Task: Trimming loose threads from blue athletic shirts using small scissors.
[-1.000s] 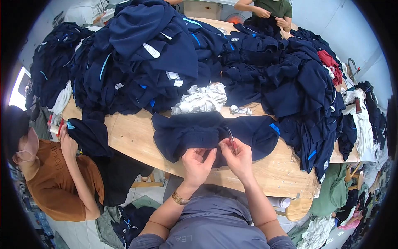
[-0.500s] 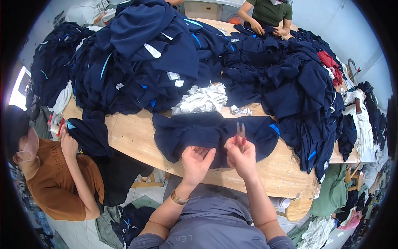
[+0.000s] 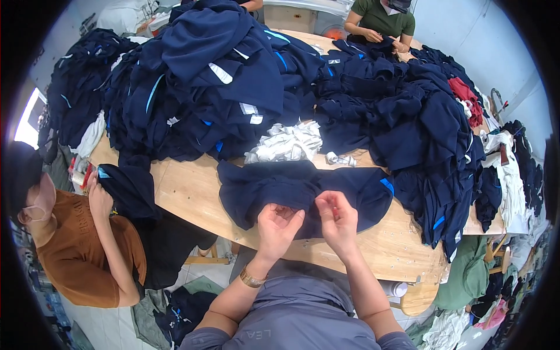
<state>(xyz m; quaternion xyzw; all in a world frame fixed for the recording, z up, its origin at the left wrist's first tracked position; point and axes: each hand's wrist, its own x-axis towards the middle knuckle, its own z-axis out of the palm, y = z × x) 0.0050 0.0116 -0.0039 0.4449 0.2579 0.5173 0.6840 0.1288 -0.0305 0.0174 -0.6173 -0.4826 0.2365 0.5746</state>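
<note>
A navy blue garment (image 3: 265, 182) lies spread on the table's near edge, with a bright blue strip (image 3: 387, 185) at its right end. At its front edge, my left hand (image 3: 280, 227) has its fingers curled round the cloth, thumb on the right. My right hand (image 3: 338, 221) is just to the right, over the same garment, with bent fingers drawn together. What sits inside its fingers is hidden; the red-handled snips seen earlier do not show clearly now.
Large heaps of navy garments (image 3: 192, 87) cover the far side of the wooden table (image 3: 186, 186). Behind my garment lie crumpled white strips (image 3: 286, 143) and a small white roll (image 3: 341, 159). One person (image 3: 87, 251) works at my left, another (image 3: 382, 26) across the table.
The snips in my right hand have swung out of sight, and that hand's fingers have turned upward. My left hand stays on the garment. The person across the table has shifted their hands.
</note>
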